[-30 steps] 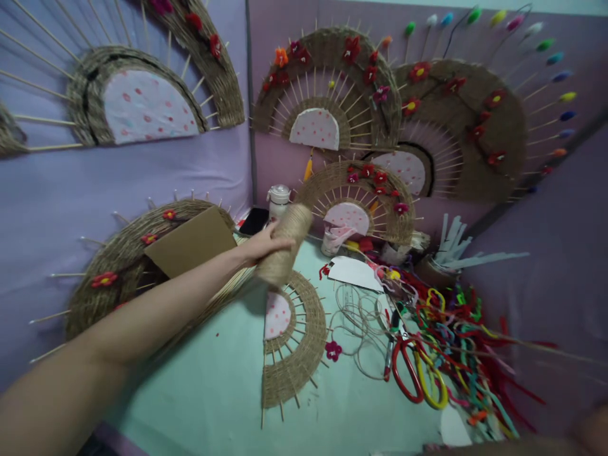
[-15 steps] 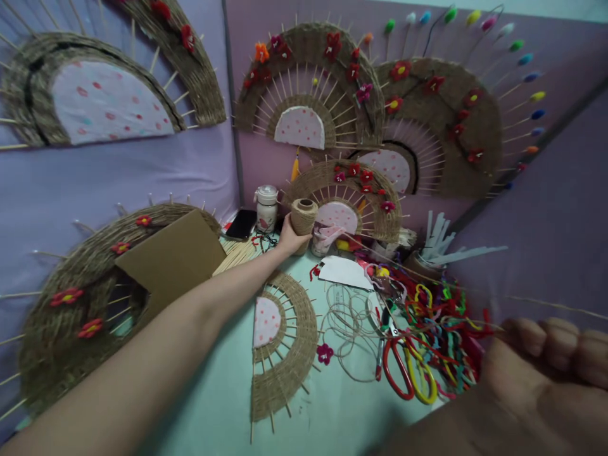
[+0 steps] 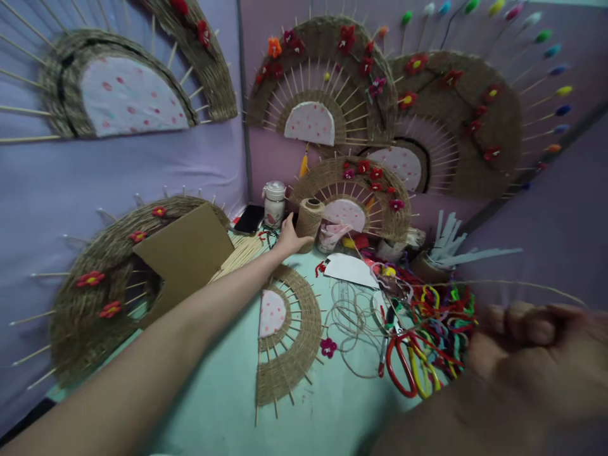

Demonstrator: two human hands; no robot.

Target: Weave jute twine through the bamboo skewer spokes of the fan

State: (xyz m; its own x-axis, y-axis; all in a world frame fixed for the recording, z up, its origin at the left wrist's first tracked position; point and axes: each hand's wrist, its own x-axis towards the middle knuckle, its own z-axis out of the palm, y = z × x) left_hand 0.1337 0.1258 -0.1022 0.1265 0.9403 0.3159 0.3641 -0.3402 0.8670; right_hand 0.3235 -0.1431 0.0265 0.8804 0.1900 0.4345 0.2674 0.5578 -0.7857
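Toward the back of the pale green worktop stands a tan spool, upright, closely wound, hollow-topped. The left hand curves at its left side, thumb across its base; I cannot tell whether it grips. The blurred right hand is curled around thin twine.

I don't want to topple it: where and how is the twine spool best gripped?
Probably around the spool at mid-height, from the near left, where the left hand is: the spool stands upright, round-sided, and the cup crowds its right.
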